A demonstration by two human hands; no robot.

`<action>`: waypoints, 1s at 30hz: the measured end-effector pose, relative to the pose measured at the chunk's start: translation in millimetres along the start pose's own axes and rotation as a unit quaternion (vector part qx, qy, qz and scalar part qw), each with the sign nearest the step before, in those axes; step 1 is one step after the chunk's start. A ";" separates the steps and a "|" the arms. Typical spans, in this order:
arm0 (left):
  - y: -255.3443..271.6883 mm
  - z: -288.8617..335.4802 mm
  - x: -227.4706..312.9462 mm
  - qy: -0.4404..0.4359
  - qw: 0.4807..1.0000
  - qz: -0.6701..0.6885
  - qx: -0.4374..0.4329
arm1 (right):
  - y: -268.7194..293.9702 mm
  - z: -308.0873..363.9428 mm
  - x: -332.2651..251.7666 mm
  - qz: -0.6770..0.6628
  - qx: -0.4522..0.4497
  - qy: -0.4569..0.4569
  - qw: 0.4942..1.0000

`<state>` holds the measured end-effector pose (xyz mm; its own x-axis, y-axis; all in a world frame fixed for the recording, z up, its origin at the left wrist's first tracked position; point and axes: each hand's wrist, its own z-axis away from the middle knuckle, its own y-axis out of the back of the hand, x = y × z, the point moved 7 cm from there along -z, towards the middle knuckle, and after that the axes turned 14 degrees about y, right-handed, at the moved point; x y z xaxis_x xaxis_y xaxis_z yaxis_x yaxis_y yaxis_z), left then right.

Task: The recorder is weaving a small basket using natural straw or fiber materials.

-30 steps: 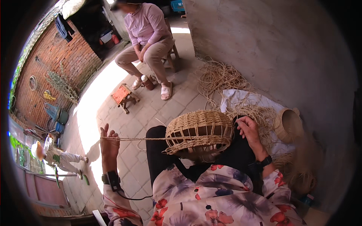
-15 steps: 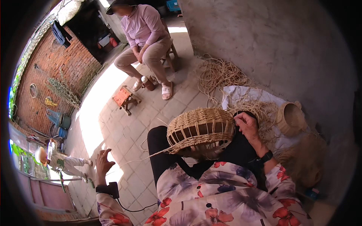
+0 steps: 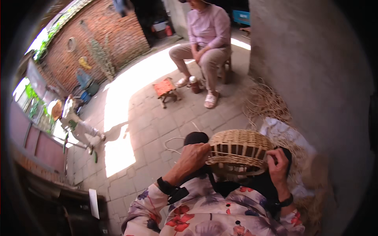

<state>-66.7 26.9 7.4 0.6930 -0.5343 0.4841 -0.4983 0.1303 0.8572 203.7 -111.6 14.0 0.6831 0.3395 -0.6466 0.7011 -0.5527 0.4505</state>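
Note:
A partly woven straw basket (image 3: 242, 137) rests on its side across my lap, with a band of bare upright strands between its woven parts. My left hand (image 3: 195, 158) is closed at the basket's left edge, its fingertips partly hidden. At the right edge, my right hand (image 3: 278, 163) grips the rim with bent fingers. A pale loose strand (image 3: 170, 147) loops over the floor beside my left knee.
Heaped straw cord (image 3: 265, 104) and a white cloth (image 3: 285, 131) lie to the right, by the grey wall (image 3: 315, 70). Ahead, a person in pink (image 3: 210, 29) sits near an orange-topped folding stool (image 3: 164, 88) and a brown flask (image 3: 195, 85). Another person (image 3: 75, 118) stands at left.
My left hand has come in from the left, where it was open and away, to the basket's left edge. My right hand stays at the right edge. The view has turned left.

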 end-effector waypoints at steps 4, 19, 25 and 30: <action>77.2 -4.8 -28.3 0.075 0.997 -0.013 0.016 | 16.7 -8.5 -10.6 0.025 -0.042 -0.003 0.999; 101.5 20.1 69.7 0.004 0.728 0.672 -0.132 | -65.5 -57.7 -155.7 -0.242 -0.150 0.104 0.953; 56.9 8.0 60.9 0.075 0.786 0.596 -0.146 | -31.0 -43.7 -104.6 -0.142 -0.137 0.035 0.980; -1.3 -9.1 22.0 0.136 0.888 0.419 -0.128 | -37.1 -33.8 -70.5 -0.036 -0.141 0.002 0.989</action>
<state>-46.1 22.6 18.6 0.2524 0.0577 0.9659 -0.7880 0.5916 0.1705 136.5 -89.3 63.7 0.6295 0.3744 -0.6808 0.7769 -0.2927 0.5574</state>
